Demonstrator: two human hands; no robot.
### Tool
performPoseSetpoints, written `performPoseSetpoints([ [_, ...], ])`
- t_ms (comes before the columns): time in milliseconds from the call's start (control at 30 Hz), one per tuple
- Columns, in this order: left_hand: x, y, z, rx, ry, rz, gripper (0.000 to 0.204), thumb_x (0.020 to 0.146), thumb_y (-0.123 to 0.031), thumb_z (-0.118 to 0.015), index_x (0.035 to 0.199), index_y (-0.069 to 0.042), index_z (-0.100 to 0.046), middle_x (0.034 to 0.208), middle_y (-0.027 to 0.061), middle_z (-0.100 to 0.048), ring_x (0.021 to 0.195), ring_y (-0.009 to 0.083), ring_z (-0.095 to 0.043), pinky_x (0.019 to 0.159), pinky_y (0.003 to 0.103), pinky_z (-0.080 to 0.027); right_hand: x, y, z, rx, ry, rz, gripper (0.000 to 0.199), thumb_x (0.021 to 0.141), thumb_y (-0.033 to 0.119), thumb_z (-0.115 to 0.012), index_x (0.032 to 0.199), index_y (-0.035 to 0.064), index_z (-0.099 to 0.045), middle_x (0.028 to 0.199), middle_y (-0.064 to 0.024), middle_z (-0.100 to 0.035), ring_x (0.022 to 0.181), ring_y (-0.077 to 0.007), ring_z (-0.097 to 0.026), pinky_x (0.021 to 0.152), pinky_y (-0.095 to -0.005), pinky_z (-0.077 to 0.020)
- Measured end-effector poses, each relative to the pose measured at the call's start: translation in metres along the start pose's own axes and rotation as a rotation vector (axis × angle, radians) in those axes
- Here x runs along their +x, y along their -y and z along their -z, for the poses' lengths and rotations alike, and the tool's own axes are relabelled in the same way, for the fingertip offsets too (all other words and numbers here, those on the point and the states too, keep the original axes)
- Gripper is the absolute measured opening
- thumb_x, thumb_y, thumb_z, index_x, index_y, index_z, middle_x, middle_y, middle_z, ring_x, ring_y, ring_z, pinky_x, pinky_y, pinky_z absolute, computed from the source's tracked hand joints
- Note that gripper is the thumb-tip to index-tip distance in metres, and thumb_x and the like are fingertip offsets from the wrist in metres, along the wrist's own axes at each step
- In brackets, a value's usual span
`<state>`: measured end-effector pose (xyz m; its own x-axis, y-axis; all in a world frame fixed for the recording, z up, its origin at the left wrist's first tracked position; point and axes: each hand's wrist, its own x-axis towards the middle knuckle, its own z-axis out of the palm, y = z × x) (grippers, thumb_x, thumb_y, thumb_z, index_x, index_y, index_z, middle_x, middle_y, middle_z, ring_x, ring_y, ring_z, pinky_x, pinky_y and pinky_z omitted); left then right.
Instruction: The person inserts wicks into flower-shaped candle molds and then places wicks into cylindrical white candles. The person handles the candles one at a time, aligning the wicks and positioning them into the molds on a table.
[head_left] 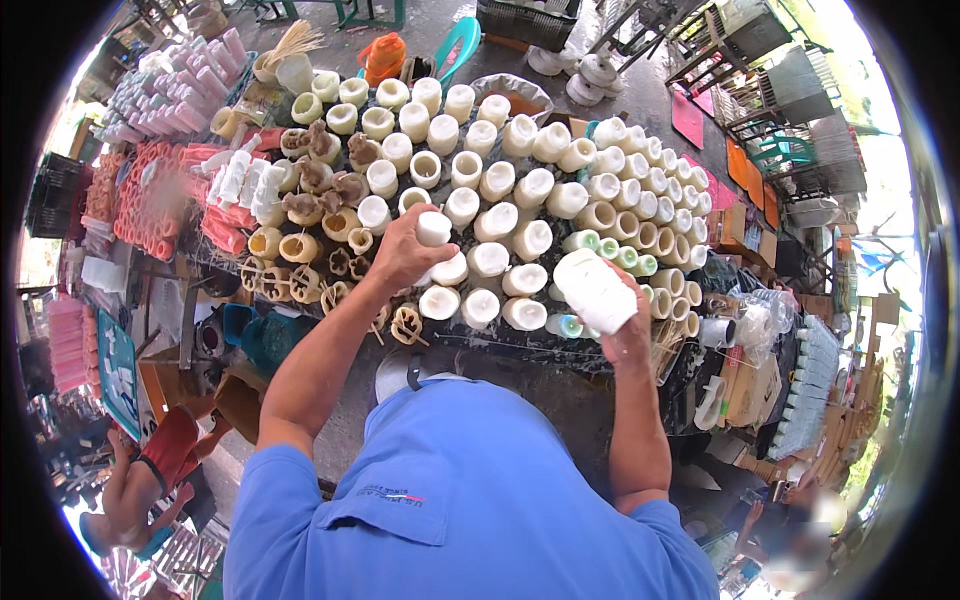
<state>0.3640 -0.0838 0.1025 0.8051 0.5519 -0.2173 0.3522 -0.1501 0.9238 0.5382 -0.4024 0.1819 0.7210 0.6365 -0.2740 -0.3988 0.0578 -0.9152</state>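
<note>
My left hand (408,252) is closed around a short white wax-like cylinder (433,229) with a smooth, flat top, among the rows on the table. To the right, my right hand (628,338) grips a larger white block with rounded corners (594,289). Whether that block is a mold or a folded cloth, I cannot tell. It is held tilted over the front rows, and most of my right fingers are hidden behind it. Around both hands stand many cream, cup-like wax cylinders (524,280), some hollow, along with several pale green ones (626,257).
Brown, flower-rimmed pieces (302,248) and pink tubes (150,205) crowd the table's left part. Clear plastic bags (758,322) lie at the right end. A green chair (459,46) stands behind the table. Another person (140,480) is at the lower left.
</note>
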Motion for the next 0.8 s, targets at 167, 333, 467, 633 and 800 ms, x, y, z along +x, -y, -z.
performPoseSetpoints([
  [167,-0.002,0.017,-0.022,-0.889,0.241,0.488,0.043,0.094,-0.010,-0.075,0.132,-0.004,-0.056,0.119,0.0079,-0.068,0.109,0.0215,-0.072,0.095,0.044,-0.061,-0.031,-0.082,0.023,0.413,0.087,-0.029,0.064,0.102,0.039,-0.070,0.147,-0.0033,-0.057,0.127,-0.0200,-0.074,0.101,-0.0339,-0.078,0.084,-0.0428,-0.0681],
  [333,-0.003,0.023,-0.068,-0.586,0.364,0.327,0.052,0.090,-0.006,-0.081,0.138,-0.002,-0.060,0.121,0.0079,-0.071,0.108,0.0181,-0.071,0.093,0.040,-0.061,-0.075,-0.121,0.039,0.439,-0.281,-0.316,0.044,0.109,0.027,-0.054,0.147,0.0059,-0.059,0.122,-0.0164,-0.076,0.098,-0.0316,-0.078,0.082,-0.0425,-0.0677],
  [467,0.010,0.015,-0.103,-0.404,0.310,0.273,0.051,0.088,-0.006,-0.082,0.136,-0.001,-0.064,0.118,0.0080,-0.074,0.102,0.0178,-0.073,0.090,0.037,-0.061,-0.098,-0.129,0.050,0.410,-0.348,-0.224,0.048,0.110,0.027,-0.056,0.154,0.0077,-0.050,0.125,-0.0155,-0.074,0.094,-0.0297,-0.078,0.074,-0.0428,-0.0675],
  [633,-0.001,-0.004,-0.109,-1.113,0.368,0.486,0.044,0.092,-0.011,-0.079,0.133,-0.007,-0.061,0.115,0.0062,-0.070,0.100,0.0216,-0.074,0.083,0.047,-0.067,-0.097,-0.128,0.060,0.232,-0.326,-0.166,0.059,0.105,0.022,-0.063,0.158,0.0057,-0.045,0.139,-0.0152,-0.068,0.106,-0.0290,-0.076,0.071,-0.0417,-0.0675],
  [800,-0.036,-0.004,-0.065,-1.014,0.280,0.422,0.053,0.092,-0.006,-0.077,0.141,-0.003,-0.056,0.119,0.0112,-0.071,0.098,0.0202,-0.076,0.086,0.038,-0.064,-0.085,-0.122,0.062,0.127,-0.379,-0.231,0.057,0.104,0.010,-0.057,0.158,0.0011,-0.045,0.137,-0.0161,-0.069,0.106,-0.0283,-0.076,0.069,-0.0401,-0.0659],
])
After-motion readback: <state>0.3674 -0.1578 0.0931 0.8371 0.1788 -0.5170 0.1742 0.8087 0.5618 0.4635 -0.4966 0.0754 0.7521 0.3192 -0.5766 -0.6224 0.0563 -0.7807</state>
